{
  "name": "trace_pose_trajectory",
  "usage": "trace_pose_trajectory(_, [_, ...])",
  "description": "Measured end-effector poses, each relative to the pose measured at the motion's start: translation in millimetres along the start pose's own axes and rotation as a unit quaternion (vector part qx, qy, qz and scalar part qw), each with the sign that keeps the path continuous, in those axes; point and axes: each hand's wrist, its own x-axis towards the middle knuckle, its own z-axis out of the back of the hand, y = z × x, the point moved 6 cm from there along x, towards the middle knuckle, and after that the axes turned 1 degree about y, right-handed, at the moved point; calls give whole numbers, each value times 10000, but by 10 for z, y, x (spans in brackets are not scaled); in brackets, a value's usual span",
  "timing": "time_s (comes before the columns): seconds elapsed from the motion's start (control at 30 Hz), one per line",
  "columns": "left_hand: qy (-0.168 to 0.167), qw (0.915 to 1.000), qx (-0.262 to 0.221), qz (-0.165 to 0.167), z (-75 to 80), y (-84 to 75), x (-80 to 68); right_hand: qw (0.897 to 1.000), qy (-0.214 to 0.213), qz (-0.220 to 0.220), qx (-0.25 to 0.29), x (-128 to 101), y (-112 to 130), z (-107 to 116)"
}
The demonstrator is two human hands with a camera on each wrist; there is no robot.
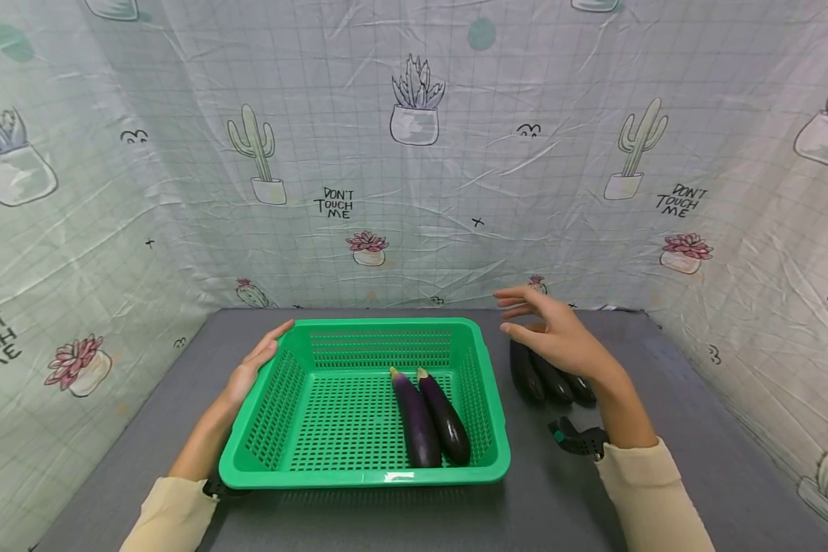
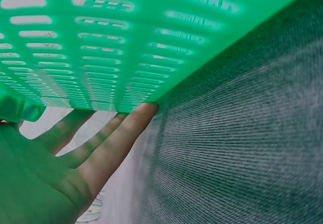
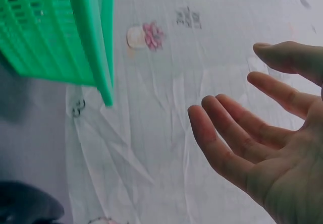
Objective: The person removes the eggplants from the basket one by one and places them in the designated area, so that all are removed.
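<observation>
Head view showed a green basket (image 1: 359, 475) sitting on the grey table (image 1: 559, 498), near its front edge and left of centre. Two aubergines (image 1: 429, 418) lay side by side in its right half, touching, stems toward the back wall. Left hand (image 1: 251, 368) was pressed flat against the basket's outer left wall, fingers straight and gripping nothing; left wrist view confirmed the fingertips (image 2: 144, 110) touching the slotted wall where it met the table. Three more aubergines (image 1: 548, 379) lay together on the table just right of the basket. Right hand (image 1: 559, 333) hovered above their far ends, fingers spread and loosely bent, holding nothing; right wrist view showed the open palm (image 3: 282, 168) empty. Cactus-print sheet (image 1: 414, 153) covered the walls behind and at both sides
</observation>
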Motion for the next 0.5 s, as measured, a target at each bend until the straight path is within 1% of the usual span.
trace_pose_trajectory(0.17, [36,9998,-178,23,-10,-6,-5,9991,372,158,117,125,171,-148])
trace_pose_trajectory(0.33, [-6,10000,-16,1,-4,-4,-2,9970,710,256,180,274,361,-263])
trace_pose_trajectory(0.5, [-17,10000,-42,-38,-2,-2,0,9936,1121,103,64,432,509,-436])
